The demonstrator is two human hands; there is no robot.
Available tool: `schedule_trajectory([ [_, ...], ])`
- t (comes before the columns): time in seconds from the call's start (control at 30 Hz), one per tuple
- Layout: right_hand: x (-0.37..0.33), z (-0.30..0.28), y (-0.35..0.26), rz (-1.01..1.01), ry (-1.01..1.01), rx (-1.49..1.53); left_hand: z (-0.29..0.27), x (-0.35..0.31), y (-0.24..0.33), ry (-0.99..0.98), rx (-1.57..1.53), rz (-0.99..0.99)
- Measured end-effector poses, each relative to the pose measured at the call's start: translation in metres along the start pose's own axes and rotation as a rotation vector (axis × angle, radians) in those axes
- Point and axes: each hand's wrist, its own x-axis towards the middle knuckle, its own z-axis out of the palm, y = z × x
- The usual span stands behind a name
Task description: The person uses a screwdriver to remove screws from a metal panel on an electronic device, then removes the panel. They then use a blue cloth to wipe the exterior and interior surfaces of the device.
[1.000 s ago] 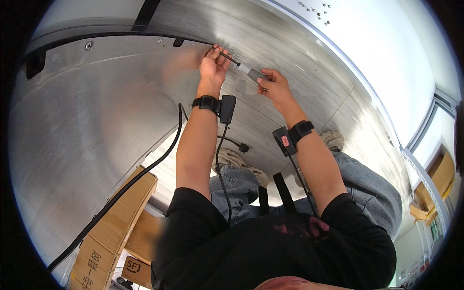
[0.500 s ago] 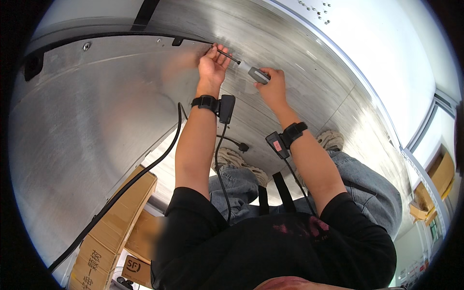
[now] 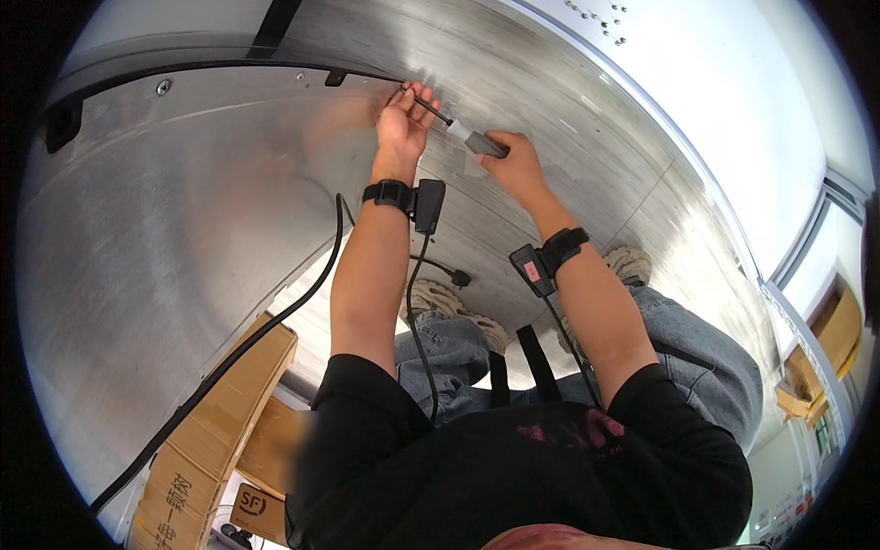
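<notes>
A screwdriver [image 3: 478, 139] with a grey handle and a dark shaft slants down and right from the edge of a large metal panel [image 3: 183, 220]. My right hand [image 3: 518, 167] is closed around the handle's rear end. At the tip end, my left hand [image 3: 403, 124] lies palm up beside the panel edge. Its thumb and forefinger close about the shaft near the tip, while the other fingers curl loosely behind. Whether a screw sits at the tip is hidden by these fingers. Other screws [image 3: 164, 87] show along the panel's upper border.
A black cable [image 3: 266, 325] runs across the panel on the left. Cardboard boxes [image 3: 215, 403] stand at the lower left. A plug [image 3: 460, 278] lies on the wood-look floor [image 3: 587, 128] near my shoes. Several small screws [image 3: 605, 26] are on the white surface at the top right.
My right hand has turned a little at the wrist and shifted slightly left with the screwdriver handle. My left hand stays in nearly the same place.
</notes>
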Motion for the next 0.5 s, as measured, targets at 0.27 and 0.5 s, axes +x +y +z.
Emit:
schedule_trajectory([
  [0.27,-0.008,0.009,-0.013,-0.005,0.014,0.096,-0.006,0.006,-0.001,0.065,0.038,0.004],
  [0.5,0.003,0.006,-0.001,-0.016,-0.027,0.031,0.0,0.004,-0.002,0.09,0.028,0.02],
])
